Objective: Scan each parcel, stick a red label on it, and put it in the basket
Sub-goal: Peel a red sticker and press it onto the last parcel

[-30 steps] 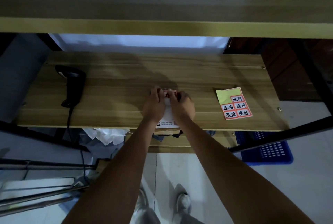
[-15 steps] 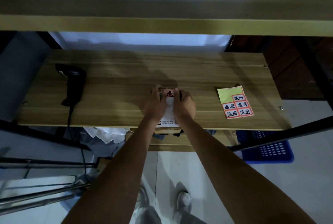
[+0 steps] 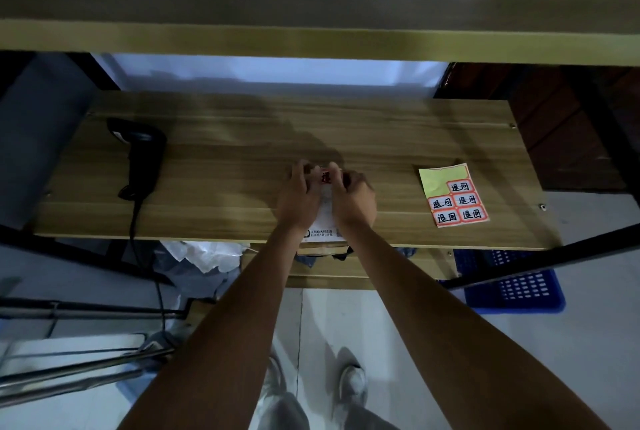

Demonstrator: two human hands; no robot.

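Observation:
A white parcel (image 3: 323, 222) lies at the front edge of the wooden shelf (image 3: 225, 166), its near end sticking out over the edge. A red label (image 3: 325, 176) with black characters sits at the parcel's far end. My left hand (image 3: 298, 197) and my right hand (image 3: 354, 199) lie side by side over the parcel. Their bent fingertips hold the label's left and right ends, and only its middle shows. Most of the parcel is hidden under my hands.
A black corded scanner (image 3: 142, 152) lies at the shelf's left. A yellow sheet with several red labels (image 3: 454, 199) lies at the right. The blue basket (image 3: 514, 289) stands on the floor, lower right. Crumpled white plastic (image 3: 204, 253) lies below the shelf. An upper board (image 3: 311, 43) overhangs.
Both hands have stayed on the parcel's far end. My fingers have closed in over the red label, so less of it shows than half a second ago.

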